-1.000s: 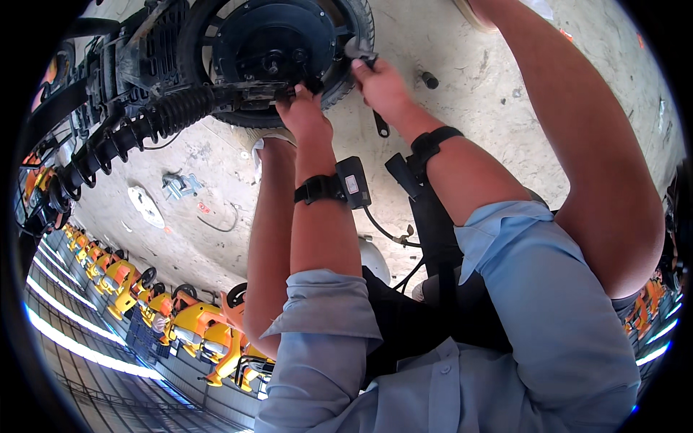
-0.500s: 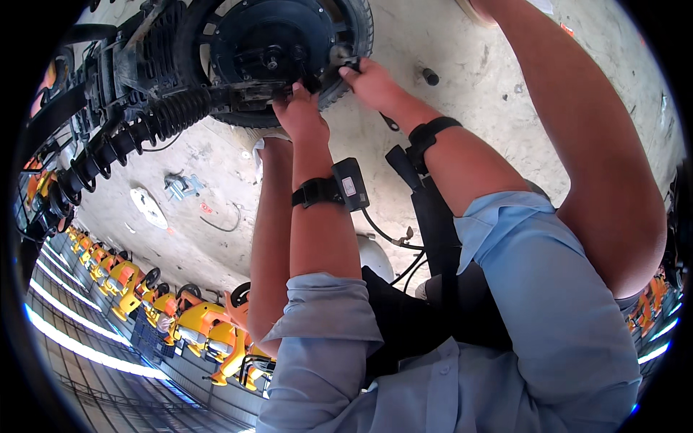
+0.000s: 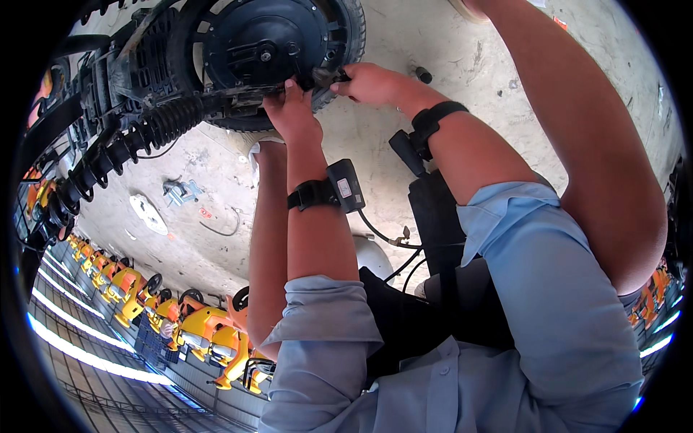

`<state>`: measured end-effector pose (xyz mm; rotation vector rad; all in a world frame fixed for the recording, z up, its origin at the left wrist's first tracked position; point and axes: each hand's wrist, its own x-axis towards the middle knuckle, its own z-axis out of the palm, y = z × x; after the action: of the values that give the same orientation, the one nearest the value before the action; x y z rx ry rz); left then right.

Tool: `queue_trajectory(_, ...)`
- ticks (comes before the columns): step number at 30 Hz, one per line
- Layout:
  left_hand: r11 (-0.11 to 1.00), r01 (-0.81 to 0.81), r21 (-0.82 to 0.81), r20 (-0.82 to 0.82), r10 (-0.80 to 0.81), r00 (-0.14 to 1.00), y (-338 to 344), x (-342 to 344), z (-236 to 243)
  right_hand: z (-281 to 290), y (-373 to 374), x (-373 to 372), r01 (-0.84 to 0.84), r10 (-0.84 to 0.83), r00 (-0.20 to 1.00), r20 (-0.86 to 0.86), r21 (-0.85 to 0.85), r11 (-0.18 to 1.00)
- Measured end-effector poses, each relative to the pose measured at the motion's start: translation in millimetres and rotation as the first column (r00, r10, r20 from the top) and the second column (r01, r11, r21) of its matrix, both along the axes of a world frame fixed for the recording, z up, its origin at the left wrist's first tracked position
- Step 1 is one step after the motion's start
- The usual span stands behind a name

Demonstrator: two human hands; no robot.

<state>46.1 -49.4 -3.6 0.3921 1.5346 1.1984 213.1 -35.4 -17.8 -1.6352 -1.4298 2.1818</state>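
The black wheel (image 3: 271, 36) of a two-wheeler stands at the top, with a round hub and a central axle nut. My left hand (image 3: 292, 115) is closed at the wheel's lower edge, thumb up, pressed against a dark part beside the swingarm (image 3: 238, 97). What its fingers grip is hidden. Just right of it, my right hand (image 3: 369, 84) is closed on a dark hand tool (image 3: 328, 76) with a metal head, which points toward the left hand. The exact kind of tool is unclear.
A black coil-spring shock absorber (image 3: 137, 144) runs down to the left. On the concrete floor lie a blue-grey metal part (image 3: 182, 192), a white oval piece (image 3: 148, 213) and a small black cylinder (image 3: 423, 74). Several yellow-orange vehicles (image 3: 202, 328) line the lower left.
My right hand has moved slightly left and down, its tool head now close to my left hand. The tool's handle end, seen below the right wrist before, is now out of sight.
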Motion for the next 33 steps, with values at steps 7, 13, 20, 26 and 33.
queue_trajectory(7, 0.999, -0.022, -0.026, -0.085, 0.019, 0.996, 0, 3, -2, 6, 28, 9, -0.225, 0.222, 0.972, 0.074, 0.026, 0.974)
queue_trajectory(13, 0.998, -0.011, -0.056, -0.126, 0.004, 0.992, -1, 3, -5, -9, 30, 5, -0.348, 0.309, 0.937, 0.164, 0.332, 0.877)
queue_trajectory(20, 0.998, -0.054, -0.033, -0.046, 0.052, 0.998, -2, 6, -4, 7, 28, 1, -0.386, 0.337, 0.921, 0.195, 0.335, 0.86)
queue_trajectory(26, 0.973, -0.176, -0.151, -0.042, 0.172, 0.984, 0, 7, -6, 20, 32, -6, -0.463, 0.366, 0.878, 0.309, 0.351, 0.814)
queue_trajectory(33, 0.924, -0.357, -0.136, 0.144, 0.375, 0.916, -10, -1, -20, -11, 5, -11, -0.214, 0.116, 0.954, 0.277, 0.353, 0.911)
